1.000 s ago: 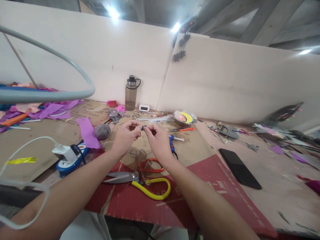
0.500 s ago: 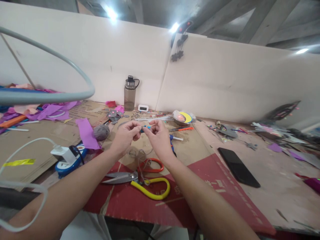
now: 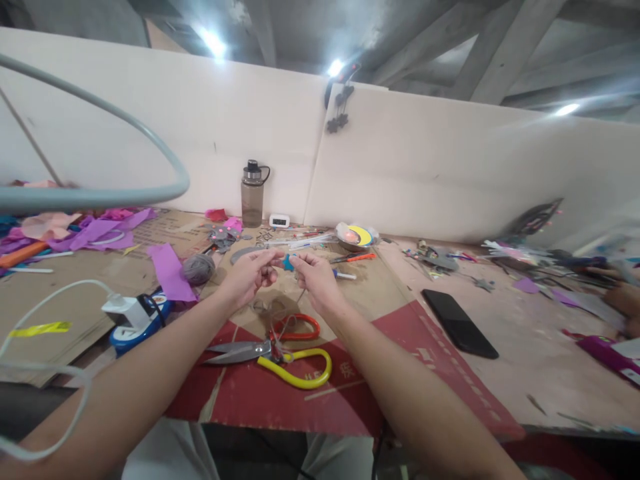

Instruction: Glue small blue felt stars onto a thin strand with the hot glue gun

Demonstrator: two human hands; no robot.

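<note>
A small blue star (image 3: 289, 262) is pinched between the thumb and fingers of my right hand (image 3: 316, 275), above the cardboard. My left hand (image 3: 255, 273) is just left of it, fingers curled and fingertips close to the star; whatever they pinch is too small to make out. Thin grey yarn (image 3: 286, 324) hangs below my hands and trails over large scissors (image 3: 295, 380) with one red and one yellow handle. These scissors lie open on the red part of the cardboard, blades pointing left. A ball of grey yarn (image 3: 199, 269) rests left of my left hand.
Behind my hands stand a bottle (image 3: 253, 195), a small white clock (image 3: 279, 221) and a bowl (image 3: 356, 235) of bits. A phone (image 3: 459, 323) lies at right. A power strip (image 3: 137, 327) and purple felt (image 3: 171, 272) are at left. Another person's hand (image 3: 629, 303) shows at the right edge.
The blue star, mostly covered by the fingers before, now shows plainly in my right hand. My left fingertips have drawn slightly apart from the right ones. The camera view has shifted a little.
</note>
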